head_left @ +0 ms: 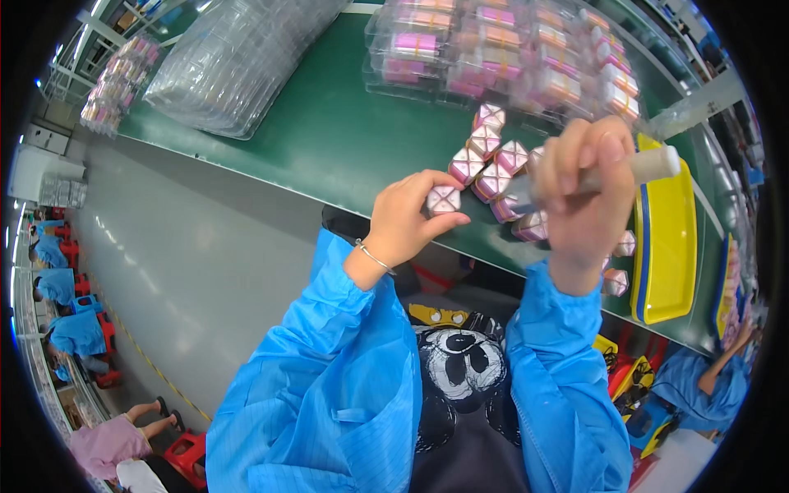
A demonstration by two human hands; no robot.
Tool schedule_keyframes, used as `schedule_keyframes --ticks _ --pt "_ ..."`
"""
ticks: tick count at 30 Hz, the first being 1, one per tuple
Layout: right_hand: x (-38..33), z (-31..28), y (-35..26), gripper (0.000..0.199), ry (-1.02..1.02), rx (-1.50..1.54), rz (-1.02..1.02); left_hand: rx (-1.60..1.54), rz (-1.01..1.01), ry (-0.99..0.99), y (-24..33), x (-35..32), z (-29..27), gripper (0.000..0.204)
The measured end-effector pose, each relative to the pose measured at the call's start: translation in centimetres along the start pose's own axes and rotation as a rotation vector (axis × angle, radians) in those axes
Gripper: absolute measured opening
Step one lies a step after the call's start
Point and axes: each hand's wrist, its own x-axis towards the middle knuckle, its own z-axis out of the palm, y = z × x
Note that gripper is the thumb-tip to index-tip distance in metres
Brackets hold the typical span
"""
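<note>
My left hand (pixel 403 212) closes thumb and fingers around a small block-shaped bundle (pixel 444 200), its white end crossed by thin bands, just over the table's near edge. Wrapped in my raised right hand (pixel 585 168) is a pale stick-shaped tool (pixel 655 163) with a white end; motion blurs it, and its other end cannot be made out. Similar pink-and-white bundles (pixel 496 181) stand grouped on the green table (pixel 345 123) between my hands. More of them lie partly hidden behind my right hand and wrist.
Clear plastic trays of pink and white bundles (pixel 497 37) fill the far side. A long stack of empty clear trays (pixel 234 62) lies far left. Yellow trays (pixel 670 246) stand at the right. Other people in blue (pixel 78 333) sit across the aisle.
</note>
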Motion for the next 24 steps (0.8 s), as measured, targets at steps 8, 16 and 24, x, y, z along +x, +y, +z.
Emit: schedule_keyframes --ticks 8,16,24 --pt "-0.6 -0.9 -0.6 0.025 -0.037 -0.579 0.51 -1.116 -0.555 -0.117 1.9 0.2 -1.5 0.093" --pt "-0.8 -0.6 0.4 0.026 -0.273 -0.746 0.594 -0.801 -0.606 -0.191 5.8 2.7 -1.7 0.118" --pt "-5.4 -4.6 -5.2 0.034 0.101 -0.667 0.302 -0.106 0.028 -0.132 -0.7 2.8 -1.9 0.097"
